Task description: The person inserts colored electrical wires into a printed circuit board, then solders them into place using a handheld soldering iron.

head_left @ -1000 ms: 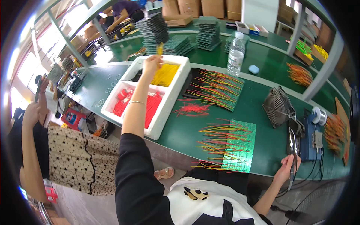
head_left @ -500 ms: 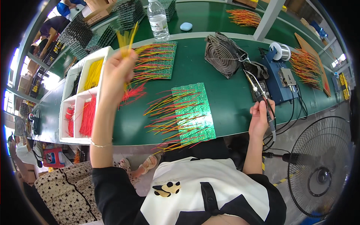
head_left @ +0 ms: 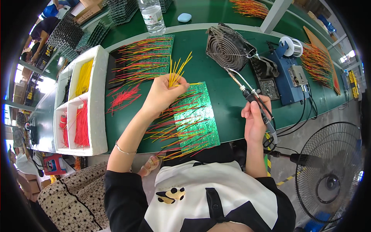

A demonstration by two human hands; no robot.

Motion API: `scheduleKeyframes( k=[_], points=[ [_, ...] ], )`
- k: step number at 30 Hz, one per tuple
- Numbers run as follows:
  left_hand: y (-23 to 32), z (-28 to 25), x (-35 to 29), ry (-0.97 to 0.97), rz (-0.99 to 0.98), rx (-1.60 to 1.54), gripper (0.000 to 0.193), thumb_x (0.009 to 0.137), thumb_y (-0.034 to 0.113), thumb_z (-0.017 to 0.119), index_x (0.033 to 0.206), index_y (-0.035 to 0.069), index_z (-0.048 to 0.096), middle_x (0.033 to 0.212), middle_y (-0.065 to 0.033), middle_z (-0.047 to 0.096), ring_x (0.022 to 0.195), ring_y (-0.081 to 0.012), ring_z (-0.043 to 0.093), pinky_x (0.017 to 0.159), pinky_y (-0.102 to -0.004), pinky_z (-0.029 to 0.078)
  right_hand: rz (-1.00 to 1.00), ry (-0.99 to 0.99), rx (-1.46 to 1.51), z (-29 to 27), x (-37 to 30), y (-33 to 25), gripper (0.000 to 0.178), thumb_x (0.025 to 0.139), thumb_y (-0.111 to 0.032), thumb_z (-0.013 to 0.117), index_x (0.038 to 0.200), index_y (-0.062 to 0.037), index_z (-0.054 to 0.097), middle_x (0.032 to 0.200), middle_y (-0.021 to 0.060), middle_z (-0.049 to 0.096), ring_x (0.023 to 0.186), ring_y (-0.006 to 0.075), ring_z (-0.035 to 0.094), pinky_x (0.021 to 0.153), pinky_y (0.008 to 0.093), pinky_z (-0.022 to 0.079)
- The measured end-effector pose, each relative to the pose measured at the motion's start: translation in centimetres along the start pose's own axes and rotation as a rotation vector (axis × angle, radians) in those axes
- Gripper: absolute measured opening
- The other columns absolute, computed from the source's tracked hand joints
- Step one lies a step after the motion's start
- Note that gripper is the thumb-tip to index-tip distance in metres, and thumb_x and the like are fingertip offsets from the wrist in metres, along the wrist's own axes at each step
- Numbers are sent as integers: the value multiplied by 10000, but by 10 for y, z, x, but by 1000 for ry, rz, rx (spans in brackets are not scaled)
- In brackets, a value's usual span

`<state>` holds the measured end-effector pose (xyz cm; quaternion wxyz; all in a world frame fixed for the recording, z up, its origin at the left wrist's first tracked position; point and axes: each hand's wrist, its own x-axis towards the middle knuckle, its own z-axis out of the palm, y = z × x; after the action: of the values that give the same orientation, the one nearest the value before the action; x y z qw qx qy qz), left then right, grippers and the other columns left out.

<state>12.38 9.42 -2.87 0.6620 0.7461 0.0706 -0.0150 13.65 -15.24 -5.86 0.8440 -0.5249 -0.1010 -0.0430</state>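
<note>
Near the front edge of the green bench (head_left: 232, 100), the left hand (head_left: 164, 94) is now gripping yellow wires (head_left: 176, 71) brought from the tray (head_left: 98, 96) over the circuit board (head_left: 195, 116), while the right hand (head_left: 255, 118) is clasping the soldering iron (head_left: 247, 91), readying insertion

At the far edge of the green surface (head_left: 232, 96) we see a clear plastic water bottle (head_left: 151, 15) standing upright, with a pale label (head_left: 152, 18) wrapped round its middle, white with a bluish band. Beyond it, at the top left, we make out flat brown cardboard boxes (head_left: 88, 11) lying beside stacks of dark trays. We see no signs and no screens.
</note>
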Motion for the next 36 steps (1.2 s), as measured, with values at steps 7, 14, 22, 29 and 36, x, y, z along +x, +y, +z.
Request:
scheduleKeyframes(
  k=[7, 14, 22, 29, 36],
  points=[
    [-22, 3, 4, 84, 98, 265, 89, 736, 104, 637, 760, 21, 614, 534, 52, 430, 466, -16, 345, 425, -211, 280, 62, 1, -65, 7, -4, 15, 185, 818, -45, 552, 964, 8, 452, 678, 80, 540, 536, 86, 487, 517, 223, 427],
    [-32, 15, 3, 288, 449, 573, 126, 626, 86, 667, 753, 88, 665, 483, 10, 384, 395, -118, 381, 396, -263, 296, 111, 23, -137, 10, -10, 18, 183, 788, -17, 596, 922, 15, 476, 684, 110, 571, 516, 106, 519, 499, 226, 446],
    [-38, 11, 2, 228, 339, 463, 122, 682, -11, 654, 798, 23, 669, 543, 25, 413, 473, -29, 293, 422, -199, 216, 145, 39, -115, 8, -11, 17, 179, 817, -74, 577, 780, -33, 408, 535, 90, 521, 395, 79, 436, 378, 205, 368],
    [-31, 13, 1, 232, 368, 479, 145, 685, -11, 654, 812, 51, 688, 545, 27, 433, 483, -32, 298, 431, -205, 205, 97, 151, -124, 13, -9, 18, 211, 831, -93, 535, 722, -52, 360, 494, 34, 419, 378, 58, 339, 362, 202, 283],
    [-18, 12, 1, 304, 316, 471, 141, 672, 23, 676, 811, 48, 683, 516, 30, 418, 478, -33, 306, 433, -201, 237, 71, 164, -157, 12, -11, 18, 226, 857, -132, 486, 716, -96, 313, 501, 3, 378, 422, 40, 271, 405, 204, 239]
  ],
)
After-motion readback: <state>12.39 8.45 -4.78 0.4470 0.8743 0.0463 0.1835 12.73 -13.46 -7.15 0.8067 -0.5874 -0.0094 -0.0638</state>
